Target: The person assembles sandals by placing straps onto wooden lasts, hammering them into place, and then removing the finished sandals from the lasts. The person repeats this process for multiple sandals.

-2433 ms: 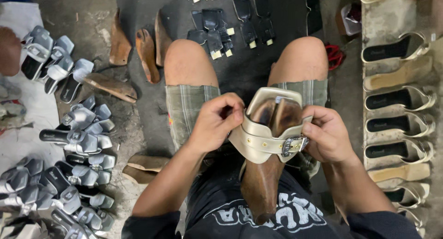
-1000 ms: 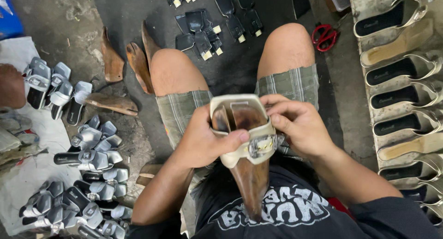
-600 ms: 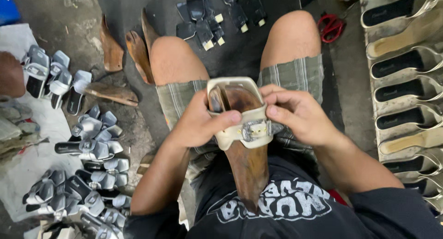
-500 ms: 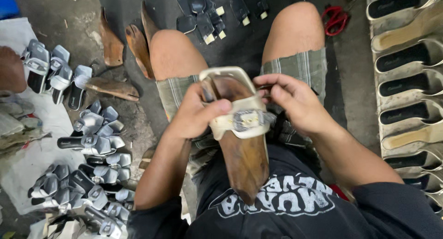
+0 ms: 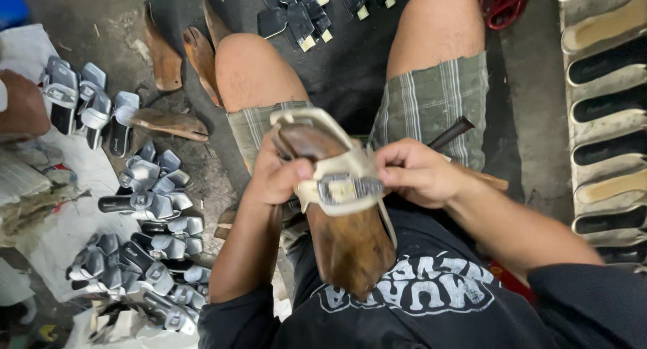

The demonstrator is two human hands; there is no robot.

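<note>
— Brown wood, worn and glossy: that is the shoe last (image 5: 347,244) standing over the person's lap, with a cream sandal upper (image 5: 337,170) stretched over its front end; a silver buckle (image 5: 344,187) sits on the strap between the two sets of fingers.

— And the hands?

— The left hand (image 5: 276,177) is wrapped around the last's left side, its thumb pressed on the strap just beside the buckle; the right hand (image 5: 414,173) has its fingers pinched shut on the strap's other end, touching the buckle's right edge; both are closed tight on the upper.

— What lies about them?

— Behind the right hand's fingers a dark tool handle (image 5: 450,132) pokes out over the plaid shorts (image 5: 438,99); well off to the left of the left fingers, on the floor (image 5: 118,12), a heap of grey and black sandal uppers (image 5: 145,207), too many and too overlapped to count; three spare wooden lasts (image 5: 182,59) beyond them, and a fourth lying flat; ahead of the knees several black strap pieces (image 5: 296,15); far right of the right fingers a column of seven soles (image 5: 606,120), black and tan; red scissors (image 5: 502,2) near the top.
</note>
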